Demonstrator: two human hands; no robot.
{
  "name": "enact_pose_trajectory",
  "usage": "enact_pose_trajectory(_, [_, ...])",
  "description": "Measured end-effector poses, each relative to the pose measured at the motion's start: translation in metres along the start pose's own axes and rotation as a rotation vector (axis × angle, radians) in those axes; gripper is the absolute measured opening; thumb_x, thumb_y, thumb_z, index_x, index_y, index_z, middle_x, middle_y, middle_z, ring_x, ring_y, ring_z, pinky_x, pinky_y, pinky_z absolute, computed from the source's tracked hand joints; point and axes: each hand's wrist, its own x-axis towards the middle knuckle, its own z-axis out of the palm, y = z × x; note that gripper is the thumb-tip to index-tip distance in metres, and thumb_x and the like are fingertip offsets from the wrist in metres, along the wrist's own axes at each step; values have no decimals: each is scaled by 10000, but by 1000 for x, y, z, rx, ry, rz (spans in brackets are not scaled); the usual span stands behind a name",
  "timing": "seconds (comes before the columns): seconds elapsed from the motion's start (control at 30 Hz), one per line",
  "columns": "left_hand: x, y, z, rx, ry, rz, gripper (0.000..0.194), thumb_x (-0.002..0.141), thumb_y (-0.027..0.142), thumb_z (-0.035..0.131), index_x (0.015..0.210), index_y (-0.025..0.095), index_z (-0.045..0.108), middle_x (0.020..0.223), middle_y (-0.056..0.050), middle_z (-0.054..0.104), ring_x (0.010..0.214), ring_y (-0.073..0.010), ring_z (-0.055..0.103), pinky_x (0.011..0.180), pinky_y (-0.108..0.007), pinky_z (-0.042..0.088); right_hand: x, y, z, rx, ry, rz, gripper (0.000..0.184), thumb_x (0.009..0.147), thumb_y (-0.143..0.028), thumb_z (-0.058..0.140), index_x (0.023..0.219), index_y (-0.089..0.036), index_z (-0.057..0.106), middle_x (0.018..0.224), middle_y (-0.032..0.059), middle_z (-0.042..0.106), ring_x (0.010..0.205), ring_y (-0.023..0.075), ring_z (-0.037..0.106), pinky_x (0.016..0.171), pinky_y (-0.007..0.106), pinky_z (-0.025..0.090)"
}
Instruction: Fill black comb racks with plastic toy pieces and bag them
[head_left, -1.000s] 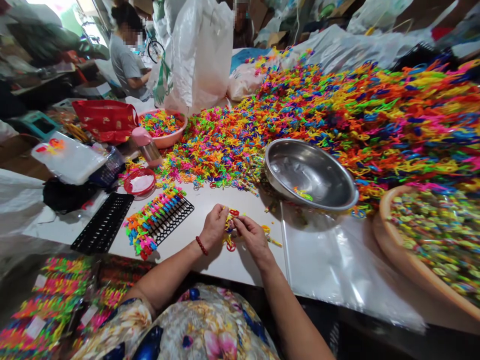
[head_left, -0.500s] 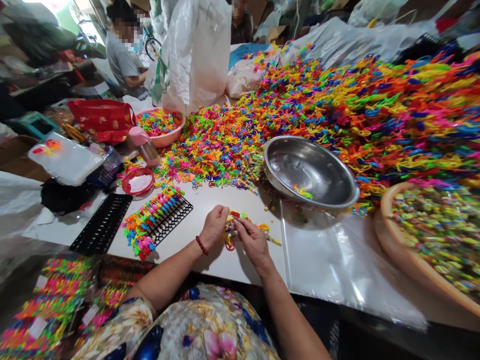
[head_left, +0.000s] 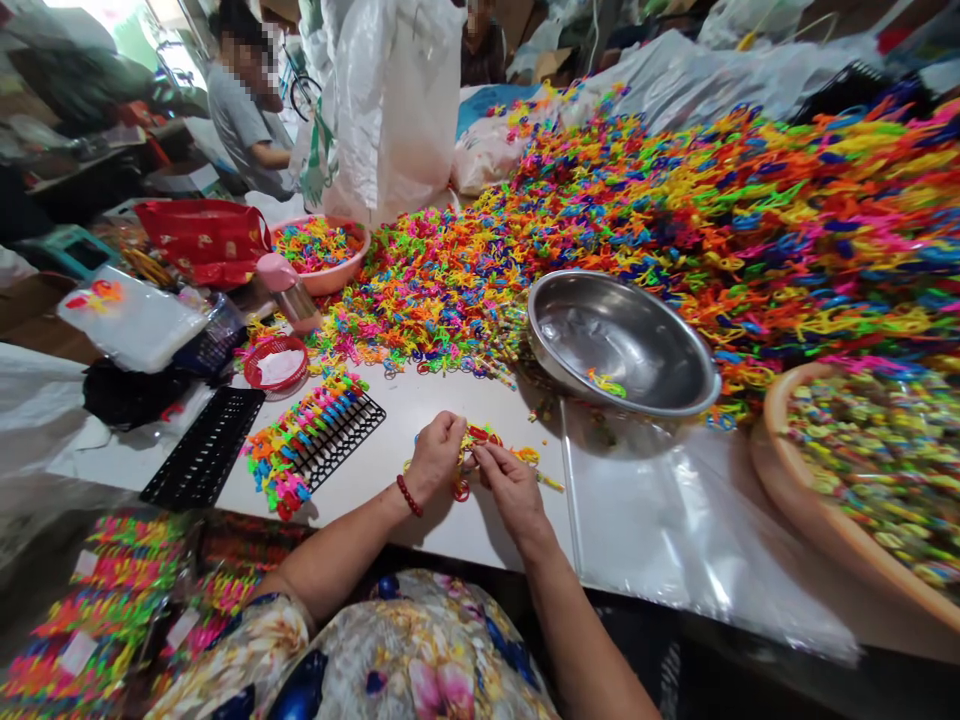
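My left hand (head_left: pixel 439 457), with a red bead bracelet (head_left: pixel 409 496) on its wrist, is closed, thumb pressed to the fingers. Facing it, my right hand (head_left: pixel 513 488) pinches with thumb and fingertips. The fingertips of both hands almost meet over a small plastic piece, mostly hidden by the fingers. Under and behind them, several colourful plastic pieces (head_left: pixel 529 456) lie on the white table (head_left: pixel 420 395), and a red ring (head_left: pixel 460 491) shows between the hands. To the left, a black grid rack (head_left: pixel 341 445) carries rows of bright plastic toys (head_left: pixel 304 430).
A big heap of colourful plastic pieces (head_left: pixel 465 290) covers the back and right. A steel bowl (head_left: pixel 637 345) rests at its edge. Clear plastic bags (head_left: pixel 675 520) lie at right beside an orange tub (head_left: pixel 772 440). A red basket (head_left: pixel 255 372) and another black rack (head_left: pixel 206 450) are left.
My left hand has shifted slightly right, and the fingertips of both hands sit closer together. At the back left, the other person has turned a little and raised a hand.
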Motion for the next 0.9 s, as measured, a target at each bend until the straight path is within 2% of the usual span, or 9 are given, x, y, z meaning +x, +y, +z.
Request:
enact_pose_trajectory(0.2, [-1,-1,2,23,13,4,295,918,427,450,740,196,498,614,52,469,567,-105,419,558,-236,320,-1,-3,0,32,10,-21,401,788,-569,672,779,-173,735,710,37,686,611,139,549,555,256,451])
enact_pose_trajectory(0.3, [-2,-4,2,37,9,9,300,918,426,450,730,197,493,615,54,469,573,-104,421,563,-235,316,-2,-1,-3,-2,14,-28,390,798,-553,669,838,-173,753,724,38,708,629,153,589,598,277,497])
enact_pose_trajectory(0.43, [0,-4,0,81,-16,-21,292,918,398,448,709,197,482,600,59,457,567,-104,411,559,-235,306,-2,0,-6,-148,-19,-117,366,824,-501,652,966,-185,772,806,52,755,730,199,673,714,336,560])
enact_pose_trajectory(0.6, [4,-3,-1,148,-11,-13,289,916,352,451,669,201,451,582,59,431,577,-110,399,583,-240,318,-5,0,-1,-344,-19,-371,285,893,-383,575,1031,-215,759,984,76,764,896,234,706,845,376,559])
enact_pose_trajectory(0.7, [7,-4,-1,212,-62,8,294,934,357,433,683,205,455,601,51,444,592,-119,418,592,-247,322,-8,0,-3,-446,-51,-421,277,933,-339,518,1050,-218,738,975,72,760,870,219,705,804,347,560])
enact_pose_trajectory(0.8, [20,-3,-6,344,-130,84,297,976,369,368,750,213,482,638,36,468,621,-138,450,617,-263,338,-3,1,-17,-602,-60,-413,288,958,-361,490,1006,-205,727,893,73,741,800,210,681,745,333,543])
enact_pose_trajectory(0.9, [49,1,-17,486,-29,169,255,994,324,337,847,210,512,759,-8,537,730,-167,505,714,-290,390,19,-1,-37,-872,69,-515,325,946,-420,508,946,-178,724,1018,135,698,960,268,623,876,412,493])
